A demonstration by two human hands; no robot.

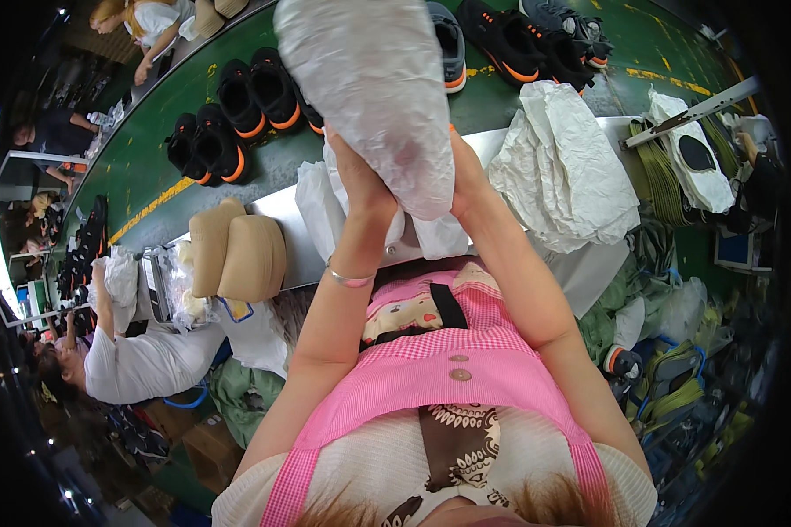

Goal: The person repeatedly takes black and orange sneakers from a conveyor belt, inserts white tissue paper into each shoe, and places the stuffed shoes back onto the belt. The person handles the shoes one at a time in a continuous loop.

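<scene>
Between both palms I hold up an elongated, rounded bundle in crinkled white wrapping (pixel 369 79), slightly smeared by motion. My left hand (pixel 360 180) presses its left side near the bottom, and my right hand (pixel 468 176) grips the right side. Most of my fingers are behind the bundle; what is inside it cannot be made out. Below my hands, more white paper (pixel 325 198) lies on the metal ledge (pixel 299 233). To the right of my right hand rests a stack of crumpled white paper sheets (pixel 562 167).
Across the green conveyor belt (pixel 149 167) stand several black shoes with orange soles (pixel 237 119). Beige padded forms (pixel 237 250) sit at the left of the ledge. A metal bar (pixel 694 112) juts in at right. A co-worker in a white top (pixel 149 360) is at left.
</scene>
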